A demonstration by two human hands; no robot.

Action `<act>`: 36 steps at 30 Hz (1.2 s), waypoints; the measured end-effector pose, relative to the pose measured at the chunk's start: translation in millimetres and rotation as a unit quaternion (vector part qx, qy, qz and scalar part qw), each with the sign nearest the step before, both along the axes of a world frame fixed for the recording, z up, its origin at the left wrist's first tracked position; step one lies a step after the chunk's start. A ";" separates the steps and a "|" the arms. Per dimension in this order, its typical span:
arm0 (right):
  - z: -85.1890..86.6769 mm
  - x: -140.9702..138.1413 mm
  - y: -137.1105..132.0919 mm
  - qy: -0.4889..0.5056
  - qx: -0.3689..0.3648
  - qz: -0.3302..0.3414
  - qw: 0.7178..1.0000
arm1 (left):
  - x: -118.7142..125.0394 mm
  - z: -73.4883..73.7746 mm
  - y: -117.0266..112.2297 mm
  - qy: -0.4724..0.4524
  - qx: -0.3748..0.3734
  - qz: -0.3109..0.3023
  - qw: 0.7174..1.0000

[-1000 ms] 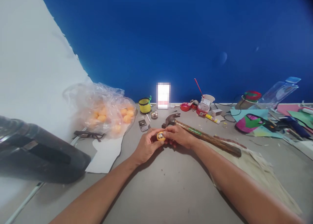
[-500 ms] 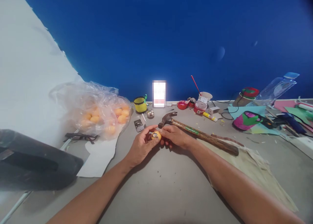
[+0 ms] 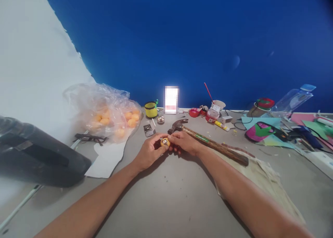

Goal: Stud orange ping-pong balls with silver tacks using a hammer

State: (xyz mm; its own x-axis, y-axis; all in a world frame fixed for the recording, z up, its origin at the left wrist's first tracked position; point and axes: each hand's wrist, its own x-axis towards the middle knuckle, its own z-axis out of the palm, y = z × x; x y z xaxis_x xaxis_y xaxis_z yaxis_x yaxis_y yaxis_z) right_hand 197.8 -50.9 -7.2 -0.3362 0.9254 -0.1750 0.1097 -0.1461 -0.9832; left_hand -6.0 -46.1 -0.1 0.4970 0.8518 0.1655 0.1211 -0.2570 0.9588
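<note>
My left hand (image 3: 148, 151) and my right hand (image 3: 185, 142) meet at the middle of the grey table (image 3: 169, 200), both pinched on a small orange ball (image 3: 164, 142) with a shiny metallic piece set in its face. The ball is held just above the table surface. A hammer (image 3: 208, 142) with a wooden handle lies right behind my right hand, its head pointing left. A clear plastic bag of orange balls (image 3: 109, 115) sits to the left of my hands.
Black glasses (image 3: 90, 138) and white paper (image 3: 108, 158) lie left, a dark bulky object (image 3: 39, 154) further left. A yellow cup (image 3: 151, 109), small metal box (image 3: 147, 129), paint pots (image 3: 214, 109), coloured paper (image 3: 265, 130), a plastic bottle (image 3: 293, 99) and cloth (image 3: 260, 175) crowd the back and right.
The ball has turned in my fingers, so its shiny metallic piece now faces up. My hands stay together in the same spot; the view shifted slightly.
</note>
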 end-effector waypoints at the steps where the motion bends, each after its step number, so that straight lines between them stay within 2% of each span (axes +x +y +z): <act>1: 0.1 -0.3 0.4 -0.004 0.010 0.002 1.000 | 0.4 -1.4 -0.9 -0.002 -0.007 0.007 1.000; 4: 0.8 -0.7 1.2 -0.009 0.027 0.013 1.000 | 2.3 -6.1 -4.3 -0.010 -0.016 0.027 0.999; 9: 0.4 2.5 1.0 0.046 0.002 0.009 0.999 | 5.1 -9.7 -8.3 -0.010 0.009 0.039 0.999; 13: -1.3 4.4 1.5 0.090 -0.015 0.000 0.996 | 4.1 -3.3 -7.5 -0.028 0.102 0.073 0.992; 17: -2.5 3.5 2.7 0.099 -0.009 0.006 0.995 | 1.8 4.4 -4.2 0.006 0.219 0.066 0.974; 22: -3.6 1.4 4.4 0.070 0.002 0.015 0.997 | 0.7 -2.1 1.9 0.023 0.282 0.061 0.957; 26: -4.0 0.4 5.2 0.057 0.003 0.010 0.998 | 1.4 -7.9 3.0 0.020 0.265 0.053 0.963; 36: -4.2 -1.9 4.4 0.060 0.003 0.000 0.998 | 2.3 -8.3 2.4 0.021 0.143 0.057 0.988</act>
State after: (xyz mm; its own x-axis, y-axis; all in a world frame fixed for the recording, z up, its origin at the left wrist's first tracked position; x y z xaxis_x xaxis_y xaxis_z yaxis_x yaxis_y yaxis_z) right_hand 195.9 -46.5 -11.3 -0.3551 0.9259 -0.1289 -0.0086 -0.1411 -0.9900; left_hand -3.7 -43.7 -8.5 0.4127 0.8241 0.3879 0.2036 -0.4986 0.8426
